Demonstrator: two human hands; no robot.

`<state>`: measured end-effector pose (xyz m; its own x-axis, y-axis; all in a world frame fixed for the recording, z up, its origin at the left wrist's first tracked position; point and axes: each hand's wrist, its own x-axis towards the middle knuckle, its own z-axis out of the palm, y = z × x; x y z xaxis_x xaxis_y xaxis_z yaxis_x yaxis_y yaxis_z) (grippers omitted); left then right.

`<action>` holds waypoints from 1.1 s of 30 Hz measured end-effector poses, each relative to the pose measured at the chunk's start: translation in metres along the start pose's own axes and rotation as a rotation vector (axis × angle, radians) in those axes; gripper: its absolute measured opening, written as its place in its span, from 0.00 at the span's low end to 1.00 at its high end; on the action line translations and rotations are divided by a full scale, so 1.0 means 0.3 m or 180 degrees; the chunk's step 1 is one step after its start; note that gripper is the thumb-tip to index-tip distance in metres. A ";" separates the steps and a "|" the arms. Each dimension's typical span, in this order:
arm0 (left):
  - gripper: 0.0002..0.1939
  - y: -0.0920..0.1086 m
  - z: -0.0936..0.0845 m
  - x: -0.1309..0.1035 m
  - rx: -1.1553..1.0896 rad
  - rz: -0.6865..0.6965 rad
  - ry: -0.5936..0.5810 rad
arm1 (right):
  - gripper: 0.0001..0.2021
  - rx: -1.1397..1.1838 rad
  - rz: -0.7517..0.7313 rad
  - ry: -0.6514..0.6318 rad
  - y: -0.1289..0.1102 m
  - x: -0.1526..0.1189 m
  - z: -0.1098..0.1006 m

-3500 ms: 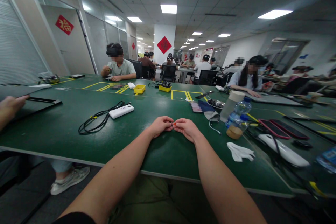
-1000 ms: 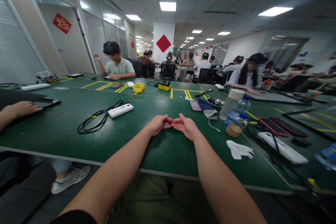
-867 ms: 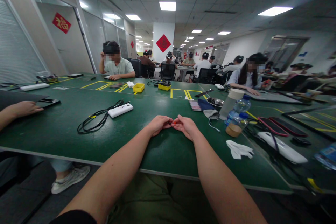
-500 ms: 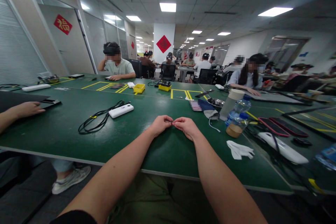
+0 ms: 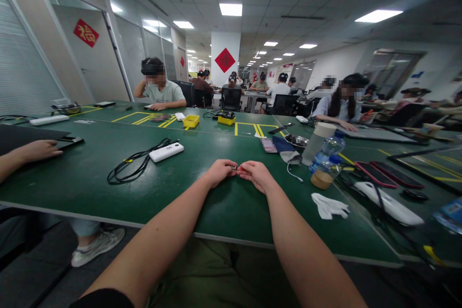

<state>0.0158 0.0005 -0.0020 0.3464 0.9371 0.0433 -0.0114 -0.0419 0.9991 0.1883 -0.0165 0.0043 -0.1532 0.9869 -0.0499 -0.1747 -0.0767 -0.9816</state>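
Just above the dark green table [image 5: 202, 197], my left hand [image 5: 219, 173] pinches a small metallic piece [image 5: 234, 168] between thumb and fingertips. The piece is too small for me to tell its kind. My right hand [image 5: 255, 175] meets the left at the fingertips, its fingers bent and drawn together. Whatever sits between the right fingertips, if anything, is too small to make out. Both forearms reach in from the table's front edge.
Left lies a white power bank [image 5: 166, 152] with a coiled black cable [image 5: 130, 166]. At right are a white glove [image 5: 329, 206], plastic bottles [image 5: 323, 173] and a metal bowl [image 5: 296, 140]. Farther back stand yellow trays [image 5: 191, 121]. A neighbour's hand [image 5: 39, 149] rests at far left.
My fingertips have shifted slightly, and the metallic piece in my left hand shows more clearly. The right fingers have spread a little. Both arms stay in place.
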 end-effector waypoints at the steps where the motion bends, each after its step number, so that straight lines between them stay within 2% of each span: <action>1: 0.11 0.002 0.000 0.002 -0.0217 -0.0097 -0.0007 | 0.03 0.0044 0.0016 -0.0014 -0.001 0.001 0.000; 5: 0.08 0.009 -0.002 0.006 -0.0637 -0.0313 0.0004 | 0.03 0.0220 0.0086 -0.0004 -0.007 -0.001 0.001; 12: 0.15 0.002 -0.012 0.008 -0.0898 -0.0342 0.0106 | 0.03 0.0198 0.0157 0.0008 -0.010 -0.003 0.004; 18: 0.03 -0.001 -0.006 0.008 -0.0716 -0.0237 0.0107 | 0.05 -0.0021 0.0021 -0.0052 0.008 0.002 -0.002; 22: 0.12 -0.003 -0.002 0.007 -0.0762 -0.0213 0.0070 | 0.07 -0.0096 -0.0153 -0.0096 0.017 0.007 -0.010; 24: 0.12 -0.002 0.000 0.006 -0.0746 -0.0188 0.0058 | 0.08 -0.0108 -0.0221 -0.0099 0.020 0.011 -0.013; 30: 0.10 0.009 -0.007 -0.012 -0.0223 0.0173 -0.0320 | 0.09 -0.0060 -0.0182 -0.0118 0.017 0.011 -0.008; 33: 0.10 0.012 -0.017 -0.017 0.0243 0.0438 -0.0231 | 0.10 -0.0034 -0.0100 -0.0018 0.009 0.002 0.000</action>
<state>0.0091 -0.0026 0.0013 0.4132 0.8933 0.1767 0.0068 -0.1970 0.9804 0.1879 -0.0160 0.0015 -0.1533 0.9880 -0.0180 -0.1691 -0.0441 -0.9846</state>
